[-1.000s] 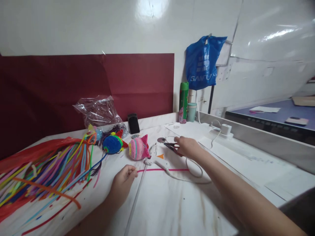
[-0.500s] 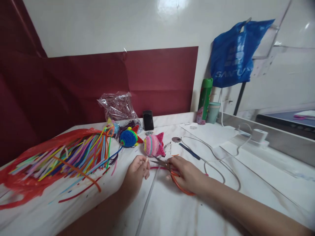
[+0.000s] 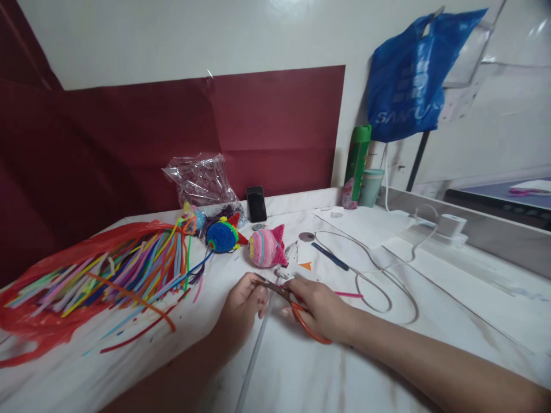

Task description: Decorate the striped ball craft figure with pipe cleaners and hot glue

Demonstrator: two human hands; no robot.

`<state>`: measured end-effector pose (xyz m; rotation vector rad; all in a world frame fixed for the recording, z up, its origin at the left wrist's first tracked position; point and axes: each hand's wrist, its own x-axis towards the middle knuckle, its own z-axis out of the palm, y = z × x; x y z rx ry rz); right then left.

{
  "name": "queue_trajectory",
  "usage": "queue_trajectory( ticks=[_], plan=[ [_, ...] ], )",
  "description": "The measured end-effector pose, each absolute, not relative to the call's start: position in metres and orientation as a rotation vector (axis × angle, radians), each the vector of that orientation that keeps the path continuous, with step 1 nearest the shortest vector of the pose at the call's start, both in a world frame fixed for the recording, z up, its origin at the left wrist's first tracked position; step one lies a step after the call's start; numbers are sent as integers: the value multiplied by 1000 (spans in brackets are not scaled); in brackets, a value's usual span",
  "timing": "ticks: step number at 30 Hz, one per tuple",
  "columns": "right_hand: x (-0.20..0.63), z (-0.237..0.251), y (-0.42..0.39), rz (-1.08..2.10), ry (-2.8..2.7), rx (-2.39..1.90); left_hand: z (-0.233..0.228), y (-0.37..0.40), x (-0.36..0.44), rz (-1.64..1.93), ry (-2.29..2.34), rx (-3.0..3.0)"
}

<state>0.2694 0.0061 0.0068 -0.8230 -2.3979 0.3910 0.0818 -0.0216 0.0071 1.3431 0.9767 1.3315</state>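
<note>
The right hand (image 3: pixel 316 304) is clamped on the orange handles of the scissors (image 3: pixel 310 328), which are over the middle of the worktop (image 3: pixel 327 376), blades pointing to its left side. The blade tips meet the left hand (image 3: pixel 243 301), whose fingers are curled there; I cannot tell whether its grip is closed on anything.

The free end of a pink strip (image 3: pixel 349 295) shows past the right hand, toward the right edge; the hands cover the rest. Just beyond the hands, toward the back edge, sits the pink ball (image 3: pixel 264 248), the closest obstacle on that side. A glue gun (image 3: pixel 290 269) lies beside it, partly hidden by the right hand, with an orange scrap (image 3: pixel 305 266) near. Its white cable (image 3: pixel 390 298) appears to loop over the right part of the worktop, near the pink strip. A dark blue tool (image 3: pixel 330 256) and a grey disc (image 3: pixel 307 236) lie behind.

Left of the pink ball is a blue ball (image 3: pixel 222 236); a red bag (image 3: pixel 38 324) with loose coloured strips (image 3: pixel 142 269) covers much of the left side. A phone (image 3: pixel 257 203) leans at the back edge, while a can (image 3: pixel 357 163) and cup (image 3: pixel 371 187) stand near the back right corner.
</note>
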Motion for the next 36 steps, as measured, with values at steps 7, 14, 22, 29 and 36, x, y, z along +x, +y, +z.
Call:
queue_trajectory(
  ticks=[7,14,22,29,36],
  plan=[
    [267,5,3,379,-2398,-837,1,-21,80,1288,939,1315],
    [269,2,3,311,-2436,-924,6,-23,83,1280,952,1246],
    [292,18,39,351,-2076,-1297,12,-21,83,1296,976,1109],
    [339,13,85,-3,-2175,-1983,7,-15,79,1368,966,1093],
    [324,31,60,-272,-2321,-1510,15,-17,77,1308,1109,1328]
  ],
)
